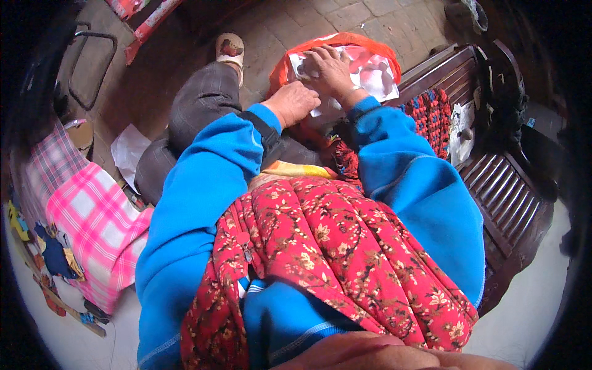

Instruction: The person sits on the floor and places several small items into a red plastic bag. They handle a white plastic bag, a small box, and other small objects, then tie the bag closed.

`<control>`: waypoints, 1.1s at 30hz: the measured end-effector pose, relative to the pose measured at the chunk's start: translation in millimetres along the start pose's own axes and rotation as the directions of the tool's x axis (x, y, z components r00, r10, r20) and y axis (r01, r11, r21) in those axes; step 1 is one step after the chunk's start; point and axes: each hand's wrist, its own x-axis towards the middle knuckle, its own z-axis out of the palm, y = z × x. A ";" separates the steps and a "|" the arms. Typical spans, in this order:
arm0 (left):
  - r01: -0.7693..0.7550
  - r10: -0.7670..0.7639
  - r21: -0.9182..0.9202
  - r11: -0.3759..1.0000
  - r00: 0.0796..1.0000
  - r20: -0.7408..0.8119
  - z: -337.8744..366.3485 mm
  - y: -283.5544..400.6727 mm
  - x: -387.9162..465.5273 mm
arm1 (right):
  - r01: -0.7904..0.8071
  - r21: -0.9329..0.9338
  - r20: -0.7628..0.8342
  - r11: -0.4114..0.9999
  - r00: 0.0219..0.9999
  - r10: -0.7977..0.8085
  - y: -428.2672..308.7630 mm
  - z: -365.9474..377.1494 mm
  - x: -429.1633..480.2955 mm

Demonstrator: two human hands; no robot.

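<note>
An orange-red plastic bag [393,54] stands with its mouth spread wide before me. White sheet-like pieces with dark, rounded shapes on them [377,76] fill it. My right hand [330,69] reaches over the bag with its fingers apart, touching these pieces. At the bag's near side is my left hand [296,102], fingers curled in; whether something small is pinched there is hidden. A small white piece [316,112] shows just below the left hand's fingertips.
A dark slatted wooden bench [499,199] is at the right, with a red and blue woven mat [428,118] on it. Pink checked cloth [92,222] and fabric scraps [58,252] lie at the left. White sheet material [131,150] lies beside my knee. A metal-tube frame [95,69] stands on the brick floor [347,18].
</note>
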 end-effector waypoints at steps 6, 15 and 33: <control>0.053 -0.055 -0.200 0.978 0.999 -0.002 -15.2 0.7 -8.6 | -0.096 -0.014 -0.059 0.995 0.994 0.095 20.3 -33.4 -70.4; 0.212 -0.173 -0.290 0.933 0.973 0.153 -52.6 20.7 -15.1 | -0.155 0.143 -0.079 0.978 0.983 0.167 15.1 15.0 -63.0; 0.211 -0.183 -0.115 0.971 0.960 0.213 -40.6 18.7 -8.6 | -0.291 0.254 -0.149 0.922 0.930 0.335 -25.8 24.0 -51.3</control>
